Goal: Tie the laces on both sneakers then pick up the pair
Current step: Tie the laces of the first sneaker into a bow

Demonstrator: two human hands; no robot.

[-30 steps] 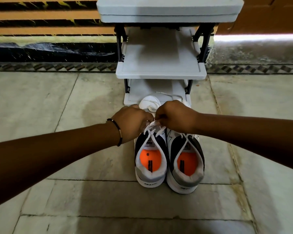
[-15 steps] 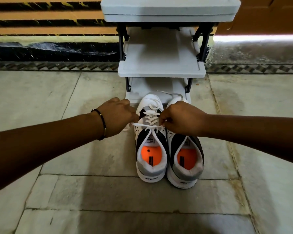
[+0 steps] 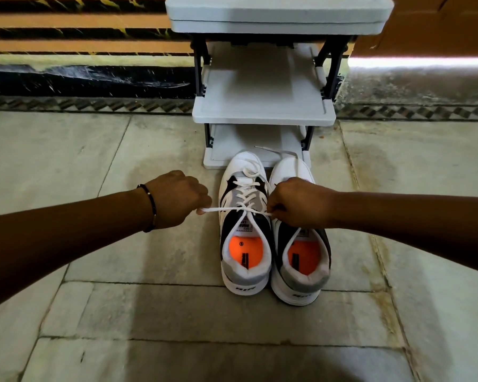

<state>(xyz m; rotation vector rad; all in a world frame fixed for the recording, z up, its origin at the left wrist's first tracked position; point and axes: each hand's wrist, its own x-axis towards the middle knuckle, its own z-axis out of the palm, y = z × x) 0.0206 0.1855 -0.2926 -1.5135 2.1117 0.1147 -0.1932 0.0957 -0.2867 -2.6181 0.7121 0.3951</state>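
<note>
Two white, black and grey sneakers with orange insoles stand side by side on the stone floor, toes away from me. The left sneaker (image 3: 244,238) has its white lace (image 3: 226,209) stretched sideways across the tongue. My left hand (image 3: 177,198) is closed on the lace's left end, just left of the shoe. My right hand (image 3: 298,202) is closed on the right end, and it hangs over the right sneaker (image 3: 301,263), hiding that shoe's lacing. A loose lace end (image 3: 273,151) of the right sneaker trails over its toe.
A grey plastic shoe rack (image 3: 262,117) with black uprights stands right behind the toes, its lowest shelf touching them. A striped wall and a patterned floor border run behind it. Bare stone tiles (image 3: 122,299) surround the shoes.
Both hands have drawn apart from above the left sneaker's tongue, the left hand moving furthest left, pulling the lace taut sideways. The view has shifted slightly.
</note>
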